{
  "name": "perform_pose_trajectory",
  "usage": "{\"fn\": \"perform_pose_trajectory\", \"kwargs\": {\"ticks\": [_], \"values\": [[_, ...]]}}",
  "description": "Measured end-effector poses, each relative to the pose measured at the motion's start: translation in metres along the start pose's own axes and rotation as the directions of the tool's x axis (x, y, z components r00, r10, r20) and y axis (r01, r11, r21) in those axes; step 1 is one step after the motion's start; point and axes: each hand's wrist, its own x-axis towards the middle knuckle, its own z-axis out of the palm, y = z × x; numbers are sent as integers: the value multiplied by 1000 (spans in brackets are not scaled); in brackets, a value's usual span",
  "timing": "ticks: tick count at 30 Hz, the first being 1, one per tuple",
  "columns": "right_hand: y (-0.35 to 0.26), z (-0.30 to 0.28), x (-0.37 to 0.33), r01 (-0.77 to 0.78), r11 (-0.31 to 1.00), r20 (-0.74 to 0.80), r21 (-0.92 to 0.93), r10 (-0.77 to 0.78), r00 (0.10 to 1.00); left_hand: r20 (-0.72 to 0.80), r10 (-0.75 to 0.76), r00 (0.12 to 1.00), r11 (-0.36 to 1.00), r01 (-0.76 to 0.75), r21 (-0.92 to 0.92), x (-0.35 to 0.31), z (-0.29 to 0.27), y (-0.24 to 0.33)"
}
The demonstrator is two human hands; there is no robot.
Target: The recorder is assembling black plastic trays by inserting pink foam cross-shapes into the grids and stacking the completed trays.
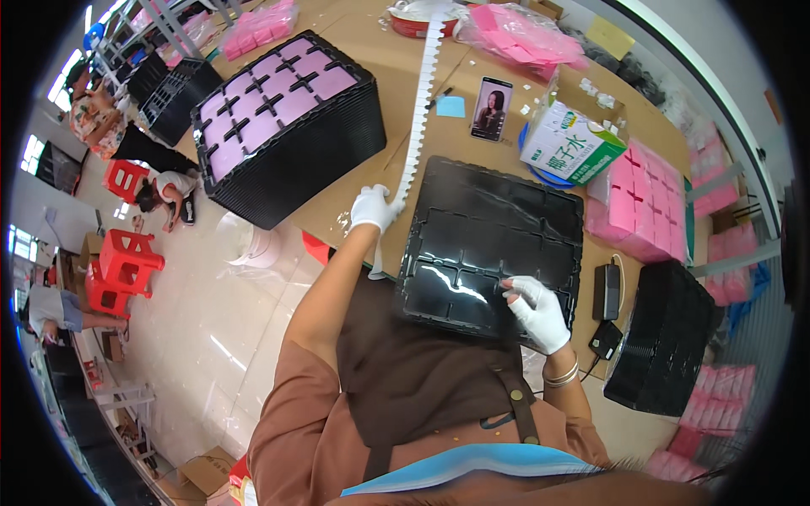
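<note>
Centrally lies a glossy black plastic tray [498, 228] — likely light, slick, best held by its rim [413, 253]; white-gloved left hand [377, 207] pinches white scalloped strip [418, 110], white-gloved right hand [540, 316] half-curled over tray, grip unclear.

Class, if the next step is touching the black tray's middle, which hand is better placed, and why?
Probably the right hand: it is over the black tray. The left hand is beyond the tray's left edge, at the white strip.
</note>
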Motion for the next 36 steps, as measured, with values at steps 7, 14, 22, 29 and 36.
{"fn": "perform_pose_trajectory", "kwargs": {"ticks": [7, 14, 22, 29, 36], "values": [[37, -8, -16, -158, 986, -122, 56, 163, 979, 4, -41, 999, 993, 40, 108, -95, -13, 18], [-8, 29, 25, 66, 998, 0, -15, -66, 998, 256, -173, 951, 696, 302, -651, -107, -27, -12], [-43, 129, 78, 35, 867, 28, 497, -56, 998, 214, -182, 960, 142, 241, -960, -133, -116, 44], [-50, 146, 85, -114, 792, 81, 599, 81, 993, 324, -78, 943, -194, 305, -932, -146, -112, 50], [-45, 132, 66, 373, 927, -217, 20, -361, 907, 354, -80, 932, -319, 312, -895, -124, -77, 47]]}}
